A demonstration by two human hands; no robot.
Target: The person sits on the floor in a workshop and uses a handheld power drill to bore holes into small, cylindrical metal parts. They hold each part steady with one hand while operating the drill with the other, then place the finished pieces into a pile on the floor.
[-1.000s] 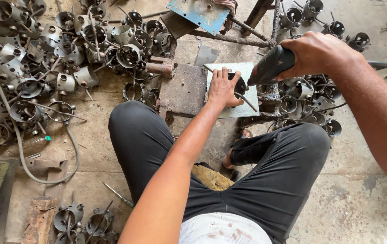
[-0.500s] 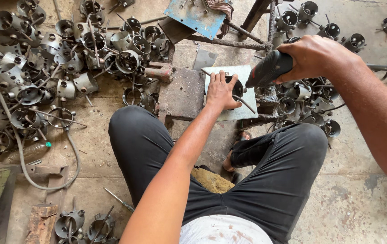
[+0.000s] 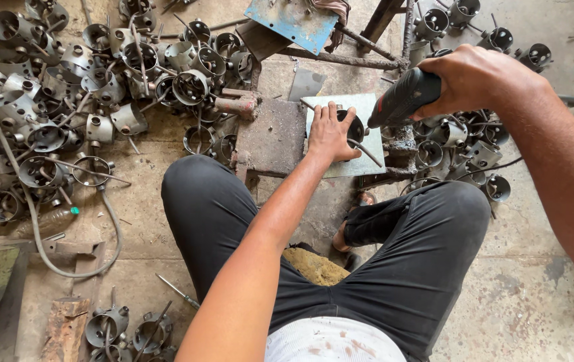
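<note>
Left hand (image 3: pixel 330 133) lies flat, fingers spread, pressing a round metal cup part (image 3: pixel 354 126) onto a grey metal plate (image 3: pixel 367 164) on the floor. Right hand (image 3: pixel 478 80) is wrapped tight around a dark power drill (image 3: pixel 404 98), tip beside that part. Heap of similar cup parts (image 3: pixel 66 100) lies left.

A rough metalworking workshop, worked at floor level: the stained concrete floor (image 3: pixel 521 295) is strewn with heaps of small grey metal cups with rods (image 3: pixel 66 87), more of them lie at the right (image 3: pixel 461 144), a rusty steel block (image 3: pixel 272 137) serves as a bench, a hose (image 3: pixel 109 228) trails across the ground, and a power drill (image 3: pixel 404 97) is in use over a metal sheet (image 3: pixel 360 157)
</note>
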